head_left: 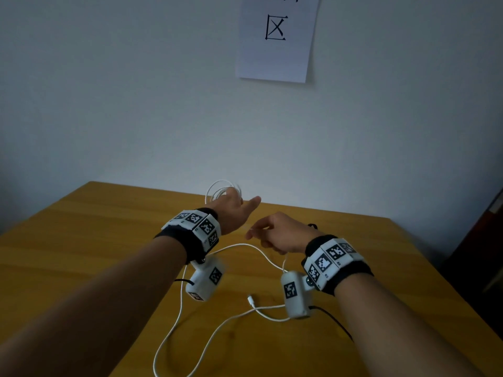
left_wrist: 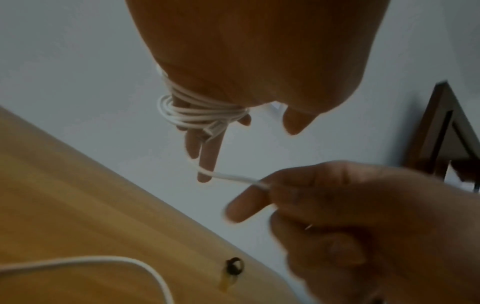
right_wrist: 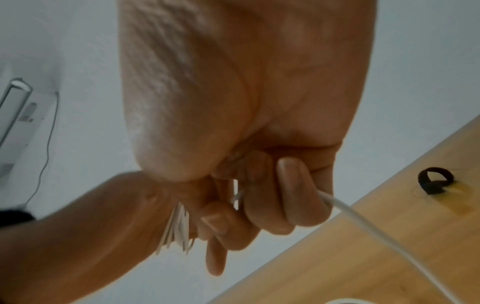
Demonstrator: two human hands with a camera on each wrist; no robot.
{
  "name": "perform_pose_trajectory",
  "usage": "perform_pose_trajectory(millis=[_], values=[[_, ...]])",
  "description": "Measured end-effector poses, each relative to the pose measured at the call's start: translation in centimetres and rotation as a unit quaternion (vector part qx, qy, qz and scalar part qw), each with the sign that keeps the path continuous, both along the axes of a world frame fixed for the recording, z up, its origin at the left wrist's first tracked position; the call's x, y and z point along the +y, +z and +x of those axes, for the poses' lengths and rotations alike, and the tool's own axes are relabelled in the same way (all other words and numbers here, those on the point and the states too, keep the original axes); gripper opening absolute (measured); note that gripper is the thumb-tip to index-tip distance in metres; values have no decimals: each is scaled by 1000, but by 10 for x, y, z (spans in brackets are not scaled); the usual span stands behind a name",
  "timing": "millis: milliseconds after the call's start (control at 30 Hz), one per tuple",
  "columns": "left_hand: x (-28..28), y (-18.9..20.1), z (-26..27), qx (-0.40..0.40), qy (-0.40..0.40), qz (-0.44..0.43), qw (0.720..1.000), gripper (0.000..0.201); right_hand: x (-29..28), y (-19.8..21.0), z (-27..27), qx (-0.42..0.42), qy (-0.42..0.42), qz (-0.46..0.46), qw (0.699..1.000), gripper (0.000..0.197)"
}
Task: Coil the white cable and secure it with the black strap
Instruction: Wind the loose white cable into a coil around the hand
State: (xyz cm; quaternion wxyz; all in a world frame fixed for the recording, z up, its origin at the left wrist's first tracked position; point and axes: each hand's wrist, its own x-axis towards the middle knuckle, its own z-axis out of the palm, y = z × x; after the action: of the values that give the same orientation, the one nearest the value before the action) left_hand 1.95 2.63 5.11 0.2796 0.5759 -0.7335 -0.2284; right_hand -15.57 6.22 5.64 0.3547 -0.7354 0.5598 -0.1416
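Note:
A white cable [head_left: 174, 319] trails in loose curves over the wooden table [head_left: 95, 240], its plug end [head_left: 250, 298] lying near the front. Several turns of it form a coil [left_wrist: 200, 115] wound round the straight fingers of my left hand [head_left: 235, 210], which is raised above the table's far edge. My right hand [head_left: 272, 232] is just right of it and pinches the cable's running part [left_wrist: 233, 177] with curled fingers [right_wrist: 293, 193]. The black strap [right_wrist: 436, 182] lies as a small loop on the table beyond my right hand, also visible in the left wrist view [left_wrist: 235, 265].
A pale wall rises right behind the table's far edge, with a paper sheet [head_left: 276, 36] stuck on it. Dark furniture [head_left: 487, 235] stands off the table's right side. White wrist camera boxes [head_left: 206, 278] hang under both wrists above the loose cable.

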Motion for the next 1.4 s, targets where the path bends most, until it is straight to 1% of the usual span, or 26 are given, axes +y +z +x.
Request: perform_pose_trajectory(millis=[33, 100, 133, 200, 233, 267, 300, 367, 400, 433, 467, 533, 567, 633, 700, 767, 800, 833, 867, 933, 967, 1000, 1100, 1233, 1333, 1400], values=[[-2, 2, -4, 22, 4, 5, 1000, 70, 1, -1, 1, 20, 9, -2, 1000, 28], [-2, 10, -14, 104, -3, 47, 994, 52, 3, -3, 5, 50, 21, -5, 999, 28], [-1, 15, -18, 154, -13, 83, 985, 51, 4, -3, 6, 62, 26, -5, 998, 27], [2, 25, -23, 235, -39, 154, 959, 55, 7, -2, 9, 78, 38, -4, 996, 27], [3, 25, -25, 249, -51, 168, 953, 55, 9, -1, 10, 75, 46, -9, 996, 26], [4, 26, -26, 239, -55, 164, 956, 55, 9, 0, 11, 62, 57, -18, 996, 25], [5, 24, -26, 206, -50, 151, 966, 58, 9, 2, 11, 48, 66, -33, 996, 25], [9, 20, -25, 101, -38, 98, 989, 68, 8, 6, 8, 31, 66, -56, 996, 27], [11, 17, -23, 44, -43, 77, 995, 68, 6, 8, 6, 30, 59, -62, 996, 28], [14, 16, -22, -5, -63, 65, 996, 62, 5, 8, 3, 29, 52, -66, 996, 28], [16, 15, -21, -33, -92, 62, 993, 55, 5, 9, 1, 25, 46, -67, 996, 29], [20, 15, -19, -40, -114, 63, 991, 61, 4, 6, -4, 12, 46, -71, 996, 24], [19, 14, -18, -54, -109, 56, 991, 60, 3, 4, -5, 5, 49, -70, 996, 22], [15, 14, -20, -109, -96, 30, 989, 47, 3, 1, -3, -5, 49, -66, 997, 22], [15, 15, -23, -150, -78, 20, 985, 40, 2, -2, -1, -16, 54, -70, 996, 20], [13, 12, -24, -164, -85, 0, 983, 32, 2, -1, 0, -24, 59, -75, 995, 14], [13, 11, -23, -158, -93, 2, 983, 30, 2, -1, 0, -28, 68, -80, 994, 14], [13, 11, -22, -147, -93, 5, 985, 32, 2, 0, -1, -29, 73, -86, 993, 19], [12, 10, -21, -139, -79, 1, 987, 33, 1, 1, -1, -34, 69, -92, 993, 19], [12, 10, -21, -101, -40, 7, 994, 31, 0, 2, -2, -40, 61, -96, 993, 10], [13, 11, -21, -85, -22, 4, 996, 27, 0, 2, -1, -39, 62, -93, 993, 15], [13, 11, -21, -88, -8, -4, 996, 25, 1, 3, 0, -37, 61, -87, 994, 18], [10, 11, -19, -118, -11, -23, 993, 24, 2, 5, 0, -28, 65, -73, 995, 15], [13, 8, -20, -152, -27, 40, 987, 18, 2, 7, -2, -30, 37, -99, 994, 12], [18, 9, -19, -185, -43, 56, 980, 33, 1, 6, -5, -42, 8, -119, 992, 4], [17, 10, -21, -186, -53, 74, 978, 25, -1, 5, -7, -66, -3, -131, 989, 6]])
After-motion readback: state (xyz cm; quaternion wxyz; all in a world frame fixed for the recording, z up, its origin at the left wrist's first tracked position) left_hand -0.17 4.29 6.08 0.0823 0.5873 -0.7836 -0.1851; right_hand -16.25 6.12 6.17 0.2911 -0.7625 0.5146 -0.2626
